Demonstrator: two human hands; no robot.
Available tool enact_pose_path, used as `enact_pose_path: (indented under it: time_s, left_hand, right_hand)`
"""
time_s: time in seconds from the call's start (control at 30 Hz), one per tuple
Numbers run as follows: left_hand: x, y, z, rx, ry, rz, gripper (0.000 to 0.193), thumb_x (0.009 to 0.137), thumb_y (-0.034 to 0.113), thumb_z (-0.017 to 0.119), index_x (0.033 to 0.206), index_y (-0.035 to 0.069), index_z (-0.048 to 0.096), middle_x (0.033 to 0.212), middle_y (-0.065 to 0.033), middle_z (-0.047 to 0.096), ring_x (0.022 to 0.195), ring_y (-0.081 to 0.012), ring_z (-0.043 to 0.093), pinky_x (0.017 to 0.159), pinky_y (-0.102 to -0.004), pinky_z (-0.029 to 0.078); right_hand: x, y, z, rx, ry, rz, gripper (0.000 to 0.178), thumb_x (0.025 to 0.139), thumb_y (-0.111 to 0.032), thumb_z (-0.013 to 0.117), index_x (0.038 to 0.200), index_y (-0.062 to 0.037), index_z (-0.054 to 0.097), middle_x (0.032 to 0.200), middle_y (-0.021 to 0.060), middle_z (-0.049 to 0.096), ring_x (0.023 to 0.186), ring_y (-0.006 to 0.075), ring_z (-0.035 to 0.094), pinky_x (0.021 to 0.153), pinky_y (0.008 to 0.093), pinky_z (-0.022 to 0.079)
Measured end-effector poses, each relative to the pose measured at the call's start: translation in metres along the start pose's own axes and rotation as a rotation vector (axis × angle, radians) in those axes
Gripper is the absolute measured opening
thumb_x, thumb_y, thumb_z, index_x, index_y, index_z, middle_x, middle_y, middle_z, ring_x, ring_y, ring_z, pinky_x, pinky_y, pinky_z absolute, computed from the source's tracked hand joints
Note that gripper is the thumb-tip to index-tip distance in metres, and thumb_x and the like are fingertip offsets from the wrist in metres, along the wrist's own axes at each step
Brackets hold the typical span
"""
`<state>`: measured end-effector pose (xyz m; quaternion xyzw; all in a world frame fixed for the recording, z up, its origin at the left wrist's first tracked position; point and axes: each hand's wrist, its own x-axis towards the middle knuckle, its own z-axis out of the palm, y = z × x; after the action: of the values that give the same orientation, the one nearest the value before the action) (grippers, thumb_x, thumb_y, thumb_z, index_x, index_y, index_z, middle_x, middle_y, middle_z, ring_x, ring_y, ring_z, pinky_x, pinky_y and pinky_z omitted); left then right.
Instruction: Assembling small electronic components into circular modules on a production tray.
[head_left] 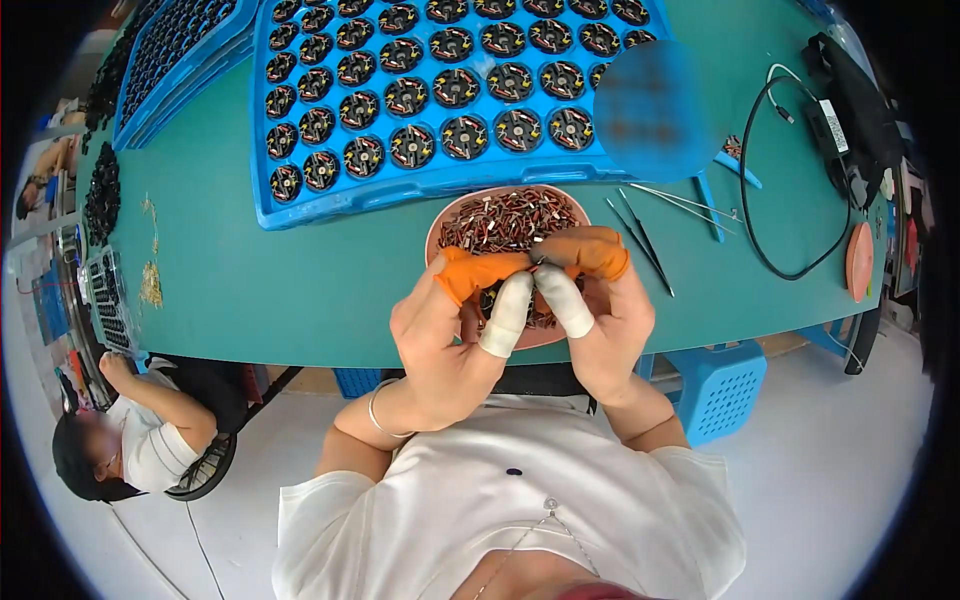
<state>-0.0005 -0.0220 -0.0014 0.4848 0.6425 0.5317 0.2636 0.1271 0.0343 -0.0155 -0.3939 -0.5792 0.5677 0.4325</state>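
Observation:
Above the pink bowl (437, 226), my left hand (440, 330) and my right hand (612, 320) meet fingertip to fingertip. Orange finger covers wrap the index fingers and white ones the thumbs; the tips are stained dark. Both hands are closed in a pinch around something small and dark, too hidden to name. Heaped in the bowl are many small reddish-brown and silver parts (510, 220). Between my hands, below the thumbs, a dark piece with yellow bits partly shows; my fingers cover most of it.
A blue tray (400, 184) of round black parts with wires lies beyond the bowl. Dark tweezers (645, 245) rest to the right, near a black cable (745, 200) and black bag (850, 110). A blue stool (715, 390) stands below; another person (150, 430) sits at left.

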Motion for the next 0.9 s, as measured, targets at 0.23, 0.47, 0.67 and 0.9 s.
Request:
enact_pose_path:
  time_s: [0.23, 0.47, 0.67, 0.9]
  left_hand:
    - [-0.002, 0.001, 0.008, -0.054, 0.102, -0.012, 0.014, 0.078, 0.005, 0.072, 0.090, 0.001, 0.066, 0.074, -0.0024, 0.056, 0.045, -0.0054, 0.036, 0.041, -0.0206, 0.026]
    - [0.003, 0.002, 0.001, -0.120, -0.052, -0.032, 0.022, 0.083, 0.002, 0.067, 0.105, -0.002, 0.062, 0.090, -0.0062, 0.060, 0.060, -0.0068, 0.051, 0.051, -0.0202, 0.041]
    - [0.014, 0.004, -0.002, -0.681, -0.205, -0.308, 0.049, 0.087, -0.002, 0.061, 0.131, -0.004, 0.040, 0.129, -0.0163, 0.048, 0.107, -0.0211, 0.058, 0.090, -0.0329, 0.052]
    - [0.009, -0.004, 0.003, -0.373, -0.116, -0.088, 0.047, 0.084, -0.006, 0.063, 0.126, -0.005, 0.043, 0.123, -0.0168, 0.054, 0.101, -0.0216, 0.062, 0.080, -0.0301, 0.057]
  right_hand:
    - [0.002, 0.005, 0.003, -0.267, 0.059, -0.375, 0.019, 0.080, -0.001, 0.068, 0.098, -0.0009, 0.065, 0.093, 0.0097, 0.062, 0.080, 0.0191, 0.061, 0.065, 0.0269, 0.050]
    - [0.010, -0.001, -0.001, -0.190, -0.017, -0.257, 0.014, 0.084, 0.004, 0.059, 0.099, 0.0029, 0.059, 0.099, 0.0107, 0.058, 0.083, 0.0159, 0.057, 0.070, 0.0263, 0.047]
    - [0.014, -0.014, -0.015, 0.236, 0.094, 0.086, 0.013, 0.088, -0.001, 0.055, 0.100, 0.0029, 0.055, 0.092, 0.0088, 0.059, 0.077, 0.0117, 0.056, 0.063, 0.0230, 0.047]
    - [0.010, -0.013, -0.010, 0.181, -0.048, 0.158, 0.014, 0.085, 0.003, 0.061, 0.098, 0.0043, 0.058, 0.093, 0.0083, 0.058, 0.076, 0.0121, 0.056, 0.065, 0.0241, 0.047]
